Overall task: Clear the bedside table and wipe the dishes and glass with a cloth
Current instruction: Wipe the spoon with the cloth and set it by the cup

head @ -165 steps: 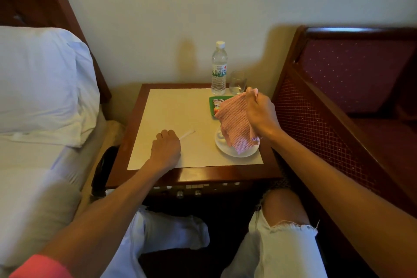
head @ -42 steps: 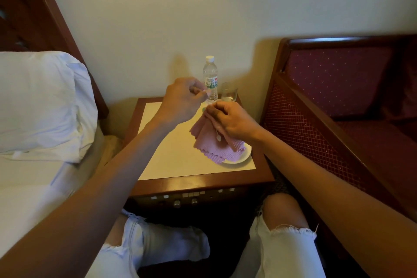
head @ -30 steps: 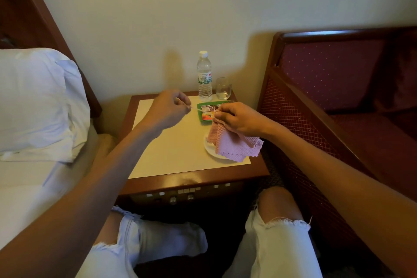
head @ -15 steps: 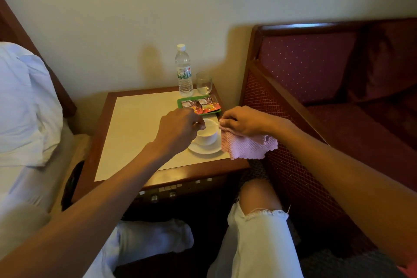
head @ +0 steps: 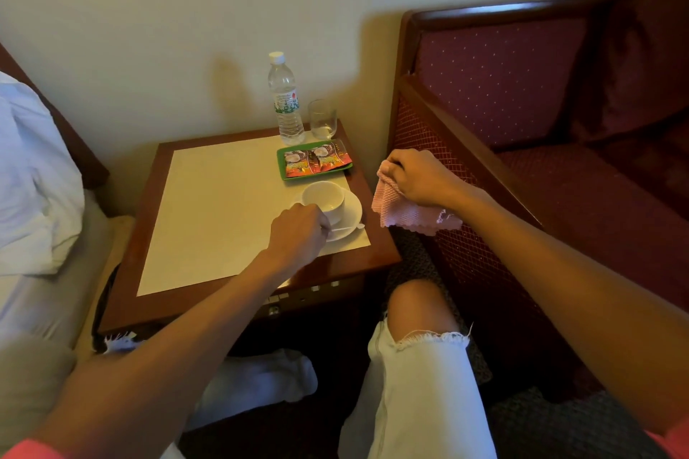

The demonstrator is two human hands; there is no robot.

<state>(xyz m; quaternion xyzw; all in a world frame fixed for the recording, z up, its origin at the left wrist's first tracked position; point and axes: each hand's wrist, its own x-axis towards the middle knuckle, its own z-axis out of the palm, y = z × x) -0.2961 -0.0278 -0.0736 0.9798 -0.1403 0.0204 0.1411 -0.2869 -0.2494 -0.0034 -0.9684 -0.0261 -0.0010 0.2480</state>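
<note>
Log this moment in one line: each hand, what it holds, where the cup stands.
left hand: pinches spoon at saucer | right hand: grips pink cloth beside table | cup: upright on saucer | glass: back corner

From the middle of my bedside table [head: 208, 220], the bottle [head: 287, 104] stands at one o'clock at the back, with the glass [head: 323, 119] just beside it on its right. Before them lies the tray [head: 281, 165], with two sachets [head: 317, 161] in it. At four o'clock the cup [head: 323, 196] sits on the saucer [head: 354, 210] (near the table's right edge). The spoon [head: 345, 228] lies across the saucer's near rim, one end pinched in my left hand [head: 296, 235] at five o'clock. My right hand [head: 421, 179] is off the table at three o'clock, gripping the cloth [head: 410, 212], which hangs beside the edge. The bed [head: 33, 179] is at nine o'clock and the sofa [head: 559, 104] at three.
</note>
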